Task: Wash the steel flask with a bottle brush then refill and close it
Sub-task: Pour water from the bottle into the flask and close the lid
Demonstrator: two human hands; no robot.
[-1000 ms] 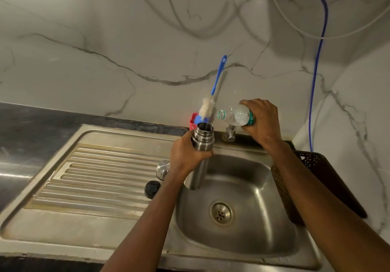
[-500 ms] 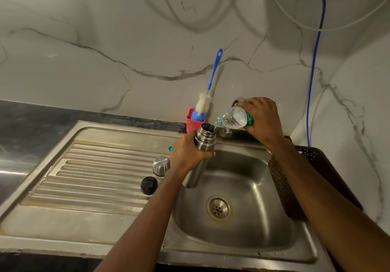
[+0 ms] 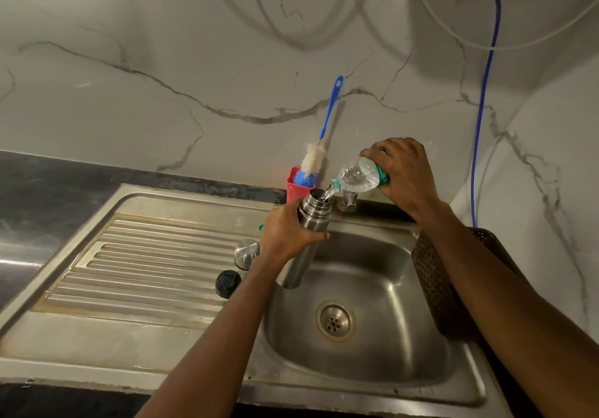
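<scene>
Over the sink (image 3: 356, 369) | left hand (image 3: 285, 232) fingers wrapped round open flask (image 3: 311, 219) | right hand (image 3: 405, 171) fingers clamped on tilted bottle (image 3: 356, 176), water pouring into flask mouth | brush (image 3: 312, 161) upright in red cup (image 3: 296, 187)

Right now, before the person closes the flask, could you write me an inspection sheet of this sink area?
Surface: steel sink with ribbed drainboard.
Job's things: open flask held over the sink; bottle pouring water into it; brush standing in a red cup; steel cap and black stopper on the drainboard.
Clutter: dark basket at the sink's right edge.
Hands: left hand grips the flask; right hand grips the bottle.
Cables: blue hose and white cable on the wall.
Surroundings: marble wall; tap behind the flask.
</scene>
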